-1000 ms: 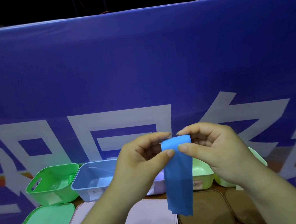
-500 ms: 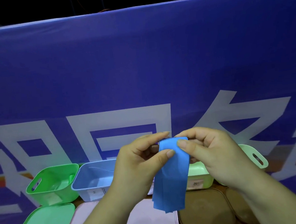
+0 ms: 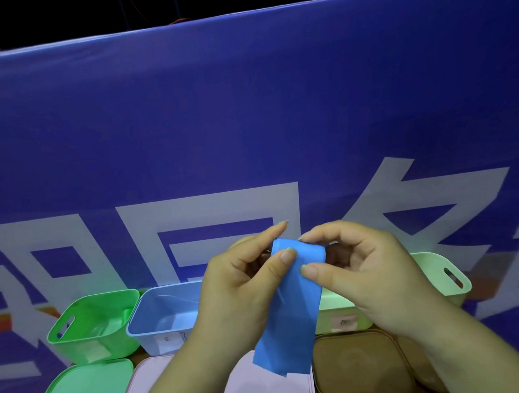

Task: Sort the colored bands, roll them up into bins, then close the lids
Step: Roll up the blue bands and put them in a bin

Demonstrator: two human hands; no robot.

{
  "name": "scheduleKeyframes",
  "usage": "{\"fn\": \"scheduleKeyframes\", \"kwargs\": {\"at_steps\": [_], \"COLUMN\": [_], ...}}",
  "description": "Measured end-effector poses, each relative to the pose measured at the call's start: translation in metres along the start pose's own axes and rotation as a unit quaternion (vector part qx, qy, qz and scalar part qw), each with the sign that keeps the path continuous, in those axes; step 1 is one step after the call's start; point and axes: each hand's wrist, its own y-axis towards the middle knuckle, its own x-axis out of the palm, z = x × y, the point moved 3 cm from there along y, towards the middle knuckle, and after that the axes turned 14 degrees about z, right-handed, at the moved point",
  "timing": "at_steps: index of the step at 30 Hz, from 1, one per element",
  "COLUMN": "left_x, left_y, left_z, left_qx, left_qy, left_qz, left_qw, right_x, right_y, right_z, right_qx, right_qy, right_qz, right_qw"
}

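Blue band [image 3: 286, 310] tail now aslant, leftward.

Looks like staged booth or recording stand, not home or kitchen; exact kind hard to tell. Wide blue banner [image 3: 247, 121] with huge white printed characters, stretched as backdrop close behind work surface. Dark, unlit space above banner's top edge. Small plastic containers in row at banner's foot: green bin [image 3: 88, 348], blue bin [image 3: 150, 326], pale green bin [image 3: 335, 308]. Paper label [image 3: 170, 341] on blue bin's front. Green lid [image 3: 81, 389], pink lid [image 3: 151, 385], brown lid [image 3: 354, 369] flat in front.

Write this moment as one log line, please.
blue band: top curled over, tail hanging | left hand: pinches top | right hand: pinches top | blue bin: open
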Motion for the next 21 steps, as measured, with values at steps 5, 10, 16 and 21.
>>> {"fn": "scheduleKeyframes", "kwargs": {"at_steps": [5,10,16,21], "left_x": [0.0003,-0.0001,-0.0024,-0.0057], "left_y": [-0.0006,-0.0007,-0.0010,0.0000], "left_z": [0.0016,0.0039,0.0075,0.0089], "left_qx": [-0.005,-0.008,-0.010,-0.009], "left_qy": [-0.001,0.001,-0.011,-0.041], "left_qz": [0.005,0.011,0.010,-0.027], "left_qw": [1.000,1.000,1.000,0.999], "right_x": [-0.0003,0.0003,0.0009,-0.0005], "right_y": [-0.0021,-0.0023,-0.0021,0.0001], "right_z": [-0.0026,-0.0021,-0.0022,-0.0026], "right_qx": [-0.019,-0.027,-0.029,-0.021], "right_qy": [-0.007,-0.012,-0.004,0.025], "right_qz": [0.002,0.002,0.000,0.005], "right_qw": [1.000,1.000,1.000,0.999]}}
